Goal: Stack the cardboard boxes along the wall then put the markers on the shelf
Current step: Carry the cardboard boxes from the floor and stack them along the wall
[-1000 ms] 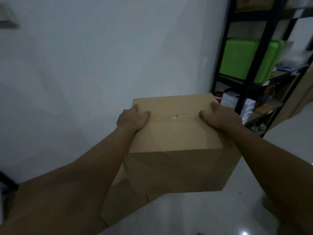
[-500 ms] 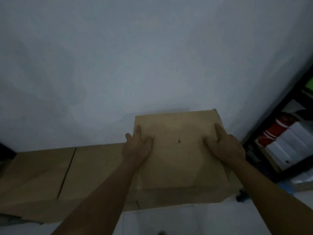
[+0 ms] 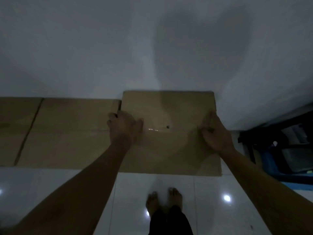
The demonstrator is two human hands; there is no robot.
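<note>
A brown cardboard box (image 3: 169, 107) stands against the white wall, its taped top facing me. My left hand (image 3: 122, 128) holds its left edge, fingers curled over the side. My right hand (image 3: 215, 133) grips its right edge the same way. To its left, two more cardboard boxes (image 3: 67, 129) stand in a row along the wall, touching the held box. No markers are in view.
The white wall (image 3: 152, 48) rises right behind the boxes. A black shelf frame (image 3: 254, 133) with a blue bin (image 3: 288, 173) stands at the right. Glossy white floor tiles (image 3: 50, 192) and my bare feet (image 3: 164, 199) are below.
The box went from held up at chest height down to the row by the wall. My view tilted down, and the shelf slid off to the right.
</note>
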